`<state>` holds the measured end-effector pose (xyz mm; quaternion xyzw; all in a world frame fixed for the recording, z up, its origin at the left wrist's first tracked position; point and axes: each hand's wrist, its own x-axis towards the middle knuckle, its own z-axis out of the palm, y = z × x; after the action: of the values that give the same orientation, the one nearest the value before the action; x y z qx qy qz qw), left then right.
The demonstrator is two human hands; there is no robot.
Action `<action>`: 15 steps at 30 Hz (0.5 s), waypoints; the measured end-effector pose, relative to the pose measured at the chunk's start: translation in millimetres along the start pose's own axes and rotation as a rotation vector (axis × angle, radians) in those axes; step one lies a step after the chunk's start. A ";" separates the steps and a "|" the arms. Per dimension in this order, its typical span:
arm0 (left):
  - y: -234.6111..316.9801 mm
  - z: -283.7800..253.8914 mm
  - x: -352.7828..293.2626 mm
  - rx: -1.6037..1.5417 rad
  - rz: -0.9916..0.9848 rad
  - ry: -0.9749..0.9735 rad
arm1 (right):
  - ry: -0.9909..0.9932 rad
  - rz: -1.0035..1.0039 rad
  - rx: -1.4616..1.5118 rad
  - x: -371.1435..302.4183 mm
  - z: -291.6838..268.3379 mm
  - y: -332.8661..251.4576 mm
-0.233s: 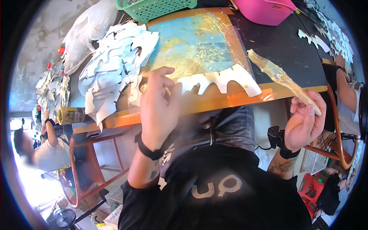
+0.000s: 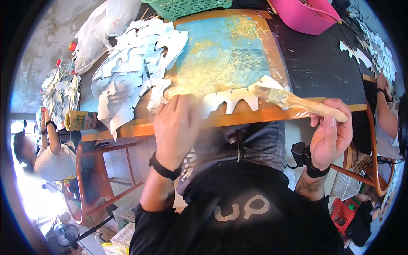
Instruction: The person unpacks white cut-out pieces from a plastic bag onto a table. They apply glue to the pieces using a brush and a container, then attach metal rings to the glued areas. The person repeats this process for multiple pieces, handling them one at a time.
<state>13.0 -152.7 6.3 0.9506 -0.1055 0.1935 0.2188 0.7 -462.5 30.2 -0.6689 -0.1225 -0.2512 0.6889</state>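
A paintbrush [image 2: 293,101] with a pale wooden handle is gripped in my right hand [image 2: 331,136], my fingers closed near the handle's end. Its bristles rest at the right part of a white scalloped cut-out piece [image 2: 238,97], which lies along the front edge of the table. At that piece's left end, my left hand [image 2: 176,129] is closed with curled fingers, apparently pinning it; the fingertips are partly hidden. Behind the piece is a blue work sheet [image 2: 225,53] crusted with yellowish residue. Left of it rises a heap of white cut-out pieces [image 2: 131,70].
A green basket [image 2: 187,8] and a pink basin [image 2: 304,17] stand at the back. A jar [image 2: 80,120] lies at the left table edge near a plastic bag [image 2: 100,34]. Other people sit at the far left and far right, with more cut-outs before them.
My right hand has brought the brush left and down, from above the table onto the white piece. My left hand's raised, loose fingers have curled down at the piece's left end.
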 end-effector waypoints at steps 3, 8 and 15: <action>8.1 -5.2 -20.8 0.083 0.083 0.063 | -0.054 0.010 -0.023 4.3 17.4 -4.0; 39.2 5.1 -45.3 -0.036 0.220 -0.076 | -0.262 -0.010 -0.132 18.4 46.0 -2.7; 42.3 16.4 -48.0 -0.093 0.279 -0.268 | -0.502 -0.074 -0.346 32.5 83.5 7.1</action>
<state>-37.2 -191.9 -11.2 0.9328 -0.2734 0.0887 0.2176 45.6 -386.4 46.8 -0.8124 -0.2687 -0.1200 0.5034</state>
